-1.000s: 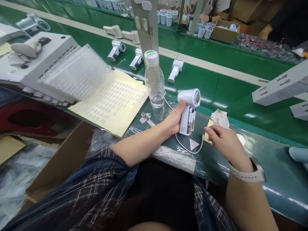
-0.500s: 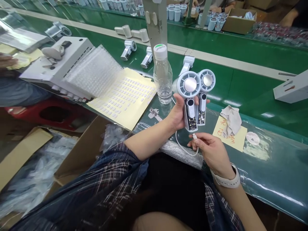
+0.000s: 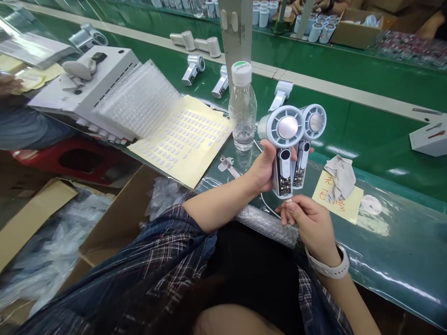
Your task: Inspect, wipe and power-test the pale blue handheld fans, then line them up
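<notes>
A bottle [image 3: 243,116] stands just beyond the left hand [image 3: 263,170], with a sheet [image 3: 193,167] of stickers to its left. A cloth [image 3: 341,179] lies on a note [image 3: 351,210], beyond and right of the right hand [image 3: 312,221]. A carton [image 3: 117,218] sits low, left of both; far beyond, cups [image 3: 316,31] stand beside a box [image 3: 349,39].

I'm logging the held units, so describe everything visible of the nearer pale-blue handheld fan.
The nearer pale-blue, plastic-looking handheld fan has a round spoked head with a silvery central disc. Its open-fronted handle bares a dark circuit board below a pale oblong piece. Head up and nearly upright, it is held before a similar blue fan. The person's bare left hand wraps the handle; the right hand holds a white cable plug at its bottom end, seating unclear.
</notes>
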Motion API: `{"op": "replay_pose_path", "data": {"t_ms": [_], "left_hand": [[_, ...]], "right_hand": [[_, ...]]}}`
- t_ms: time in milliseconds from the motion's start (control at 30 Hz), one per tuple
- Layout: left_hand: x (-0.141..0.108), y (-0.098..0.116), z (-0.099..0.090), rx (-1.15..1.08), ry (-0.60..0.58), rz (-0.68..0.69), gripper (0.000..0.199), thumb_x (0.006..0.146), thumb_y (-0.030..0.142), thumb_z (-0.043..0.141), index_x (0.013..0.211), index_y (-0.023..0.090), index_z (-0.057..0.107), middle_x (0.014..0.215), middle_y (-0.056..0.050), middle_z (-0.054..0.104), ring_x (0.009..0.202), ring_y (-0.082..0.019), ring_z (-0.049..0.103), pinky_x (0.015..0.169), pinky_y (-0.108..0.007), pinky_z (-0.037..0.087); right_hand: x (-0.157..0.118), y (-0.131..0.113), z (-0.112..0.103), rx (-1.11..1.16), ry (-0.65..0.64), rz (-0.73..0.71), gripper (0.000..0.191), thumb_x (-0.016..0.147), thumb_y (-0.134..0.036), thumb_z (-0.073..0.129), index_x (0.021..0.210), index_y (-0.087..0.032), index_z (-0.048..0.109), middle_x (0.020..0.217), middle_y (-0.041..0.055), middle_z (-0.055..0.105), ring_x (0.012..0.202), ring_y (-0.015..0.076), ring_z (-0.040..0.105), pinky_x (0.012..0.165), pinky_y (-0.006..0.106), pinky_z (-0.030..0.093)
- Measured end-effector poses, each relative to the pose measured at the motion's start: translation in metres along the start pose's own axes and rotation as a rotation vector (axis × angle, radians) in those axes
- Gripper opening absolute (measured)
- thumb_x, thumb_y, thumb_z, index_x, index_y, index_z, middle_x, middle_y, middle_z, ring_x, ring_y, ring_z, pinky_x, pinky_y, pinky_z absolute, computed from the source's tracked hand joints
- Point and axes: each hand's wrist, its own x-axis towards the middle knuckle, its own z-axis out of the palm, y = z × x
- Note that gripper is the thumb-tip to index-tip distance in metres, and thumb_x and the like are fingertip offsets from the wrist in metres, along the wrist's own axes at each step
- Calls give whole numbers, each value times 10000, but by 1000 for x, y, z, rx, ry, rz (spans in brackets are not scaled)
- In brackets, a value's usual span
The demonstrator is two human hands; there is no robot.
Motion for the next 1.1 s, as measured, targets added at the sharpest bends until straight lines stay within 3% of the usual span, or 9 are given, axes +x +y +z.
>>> {"op": "replay_pose_path", "data": {"t_ms": [167,267,400,467,567,700,767,900,1100], "left_hand": [[-1,0,1,28,14,-2,868,614,1049,700,717,195,591,1135,-166,774,1416,-417,620,1081,-482,577],[-2,-4,1,27,48,2,845,646,1029,708,729,197,584,1144,-159,771,1451,-429,592,1094,-490,574],[-3,-9,0,0,52,-17,883,530,1046,753,723,201,584,1158,-132,775,1400,-416,629,1035,-480,615],[-4,-10,1,-39,63,-59,883,588,1063,698,739,200,590,1158,-139,768,1392,-404,633,1007,-476,627],[-6,-8,3,-83,117,-108,913,646,1106,575,748,199,579,1141,-153,759,1393,-403,630,991,-483,635],[-8,-3,8,-122,67,-76,915,600,1101,624,707,197,536,1167,-147,762,1343,-391,673,969,-458,649],[-8,1,10,-152,44,-52,899,624,1081,640,708,194,520,1209,-138,763,1297,-360,704,942,-417,651],[-8,5,10,-150,45,-71,925,637,1117,550,699,195,517,1212,-136,768,1214,-319,739,881,-376,649],[-11,-6,1,15,-12,17,948,425,1111,691,666,201,579,1000,-124,767,1127,-334,732,783,-355,628]], "right_hand": [[1,0,-2,-156,32,-32,446,1024,-542,736,739,-198,724,555,-13,611,516,136,609,528,257,466],[-2,4,10,31,108,-5,428,1007,-551,759,759,-209,696,515,-52,533,474,143,598,541,282,507],[-5,10,28,276,188,-6,405,1034,-539,725,788,-229,637,477,-105,435,379,113,479,573,313,542],[-6,10,27,196,167,-26,408,1049,-555,690,805,-232,640,545,-64,538,469,138,554,626,326,550],[-8,9,17,-114,130,-81,400,1059,-574,648,872,-226,708,773,25,711,686,186,658,688,328,531],[-11,9,9,-272,164,-194,423,1076,-543,603,814,-224,694,748,20,670,676,183,614,660,313,493],[-12,11,10,-250,206,-216,431,1066,-537,628,771,-226,667,730,16,654,664,182,603,641,307,488],[-13,17,11,-126,281,-126,369,1077,-513,645,842,-234,702,707,17,671,671,198,640,652,323,519],[-14,20,19,166,319,-54,339,1079,-473,678,845,-234,626,568,-46,532,543,161,565,586,306,491]]}}
